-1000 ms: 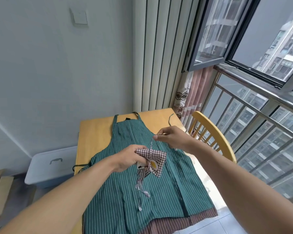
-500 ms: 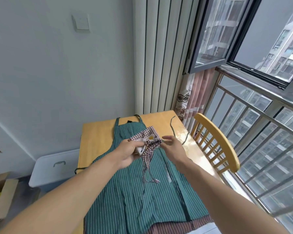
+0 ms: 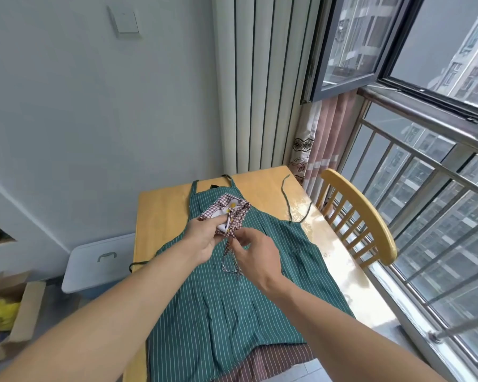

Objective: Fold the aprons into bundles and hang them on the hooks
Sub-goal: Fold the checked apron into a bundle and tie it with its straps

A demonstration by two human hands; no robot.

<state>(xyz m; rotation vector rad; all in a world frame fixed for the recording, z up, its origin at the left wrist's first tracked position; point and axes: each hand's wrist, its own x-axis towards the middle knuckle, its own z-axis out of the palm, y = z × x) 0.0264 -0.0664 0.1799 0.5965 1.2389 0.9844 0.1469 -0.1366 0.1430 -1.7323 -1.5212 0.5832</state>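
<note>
hands [image 3: 226,244] holding checked bundle [image 3: 226,213], above table [image 3: 160,213]

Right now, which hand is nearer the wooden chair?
Right. The right hand is mid-table on the wooden chair's side; the left hand, holding the checkered bundle, is farther away.

chair [image 3: 362,213] crowding table's [image 3: 160,213] right edge, bare tabletop left of apron [image 3: 232,299]

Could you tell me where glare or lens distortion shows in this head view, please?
Head view: daylight glare washes the wooden table edge beside the chair; wide-angle distortion bends the window railing; the checked bundle and both hands stay sharp.
</note>
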